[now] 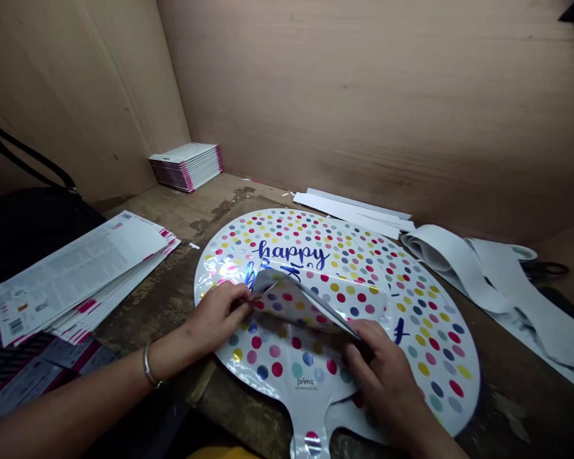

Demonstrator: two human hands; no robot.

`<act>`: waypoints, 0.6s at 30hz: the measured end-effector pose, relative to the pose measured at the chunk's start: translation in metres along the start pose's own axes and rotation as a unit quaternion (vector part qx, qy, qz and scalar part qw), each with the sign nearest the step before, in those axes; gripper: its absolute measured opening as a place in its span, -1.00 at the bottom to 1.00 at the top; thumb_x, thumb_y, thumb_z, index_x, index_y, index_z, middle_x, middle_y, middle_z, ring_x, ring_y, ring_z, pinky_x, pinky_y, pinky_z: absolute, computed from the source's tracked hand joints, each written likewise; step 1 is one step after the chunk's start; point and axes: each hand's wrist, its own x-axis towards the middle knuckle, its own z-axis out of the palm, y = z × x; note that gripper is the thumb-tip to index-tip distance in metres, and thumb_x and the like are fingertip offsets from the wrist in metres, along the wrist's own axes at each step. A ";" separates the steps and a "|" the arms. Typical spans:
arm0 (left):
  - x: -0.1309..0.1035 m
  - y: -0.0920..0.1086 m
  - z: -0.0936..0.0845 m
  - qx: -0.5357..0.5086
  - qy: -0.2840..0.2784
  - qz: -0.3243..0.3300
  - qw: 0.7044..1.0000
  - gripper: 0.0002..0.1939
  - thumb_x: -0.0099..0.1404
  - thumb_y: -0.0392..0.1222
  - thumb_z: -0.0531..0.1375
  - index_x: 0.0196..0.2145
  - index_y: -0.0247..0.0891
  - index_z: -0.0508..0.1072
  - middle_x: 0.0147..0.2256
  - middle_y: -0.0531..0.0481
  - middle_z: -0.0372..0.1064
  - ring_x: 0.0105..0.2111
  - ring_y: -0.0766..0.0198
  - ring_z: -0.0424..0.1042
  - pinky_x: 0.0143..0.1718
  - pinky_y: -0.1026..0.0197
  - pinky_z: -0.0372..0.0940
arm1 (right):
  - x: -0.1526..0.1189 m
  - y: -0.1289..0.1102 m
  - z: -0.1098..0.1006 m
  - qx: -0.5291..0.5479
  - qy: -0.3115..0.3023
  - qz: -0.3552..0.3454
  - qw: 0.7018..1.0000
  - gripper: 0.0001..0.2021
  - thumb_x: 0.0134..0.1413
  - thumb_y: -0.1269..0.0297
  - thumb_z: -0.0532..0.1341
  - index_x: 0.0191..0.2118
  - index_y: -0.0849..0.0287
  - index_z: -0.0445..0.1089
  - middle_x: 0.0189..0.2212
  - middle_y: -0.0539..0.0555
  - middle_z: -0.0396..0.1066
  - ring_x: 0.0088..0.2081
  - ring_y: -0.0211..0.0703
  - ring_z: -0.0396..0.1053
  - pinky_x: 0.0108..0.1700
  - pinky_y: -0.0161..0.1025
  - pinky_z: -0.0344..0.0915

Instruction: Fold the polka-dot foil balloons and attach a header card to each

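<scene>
Flat foil balloons (pixel 287 223), white with coloured dots and upside-down blue "happy" lettering, lie overlapping on the table before me. The top one is partly folded over, and its raised flap (pixel 287 299) curves up between my hands. At the flap's left end, my left hand (pixel 217 319) pinches the foil with thumb and forefinger. My right hand (pixel 385 373) grips the flap's right end, fingers closed around its edge. The balloon's neck (pixel 310 414) points towards me, below a small "prima" print. What lies under the flap is partly hidden.
Printed flat packets (pixel 81 268) lie fanned at the left, and a neat stack of packets (pixel 186 167) stands in the back corner. White paper strips (pixel 354 210) and a curling white band (pixel 488 274) line the right. Dark-handled scissors (pixel 550 269) lie behind it. Wooden panels (pixel 363 95) enclose the table.
</scene>
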 end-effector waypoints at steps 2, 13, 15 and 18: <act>0.003 0.005 0.002 -0.001 0.023 -0.060 0.998 -0.92 0.25 -0.20 0.08 -0.39 -0.20 0.32 -0.41 0.04 0.37 -0.35 0.20 0.33 -0.33 0.20 0.18 | 0.007 -0.001 -0.002 0.000 -0.006 0.065 0.998 -0.76 0.11 0.12 0.10 -0.17 0.12 0.34 -0.25 0.10 0.41 -0.21 -0.04 0.36 -0.19 -0.12 0.33; 0.009 0.011 0.017 0.089 0.077 -0.045 0.992 -0.83 0.33 -0.23 0.01 -0.17 -0.18 0.35 -0.35 0.00 0.44 -0.32 0.15 0.40 -0.25 0.14 0.22 | 0.039 -0.008 0.000 -0.132 -0.042 0.203 0.969 -0.69 0.20 0.04 -0.09 -0.30 0.05 0.31 -0.46 0.06 0.45 -0.41 -0.06 0.41 -0.39 -0.18 0.28; 0.013 0.008 0.017 0.119 0.056 -0.017 0.991 -0.72 0.35 -0.24 -0.02 -0.04 -0.13 0.36 -0.24 -0.02 0.47 -0.27 0.15 0.42 -0.20 0.12 0.23 | 0.043 -0.008 0.000 -0.167 -0.045 0.186 0.967 -0.68 0.21 0.03 -0.11 -0.32 0.06 0.28 -0.50 0.08 0.44 -0.45 -0.05 0.41 -0.43 -0.17 0.27; 0.019 0.005 0.014 0.172 0.011 -0.003 0.985 -0.64 0.34 -0.26 -0.03 0.05 -0.14 0.34 -0.21 -0.08 0.48 -0.24 0.13 0.44 -0.19 0.11 0.26 | 0.046 -0.007 0.000 -0.187 -0.042 0.157 0.969 -0.67 0.20 0.02 -0.11 -0.38 0.06 0.26 -0.56 0.09 0.42 -0.53 -0.06 0.40 -0.53 -0.19 0.24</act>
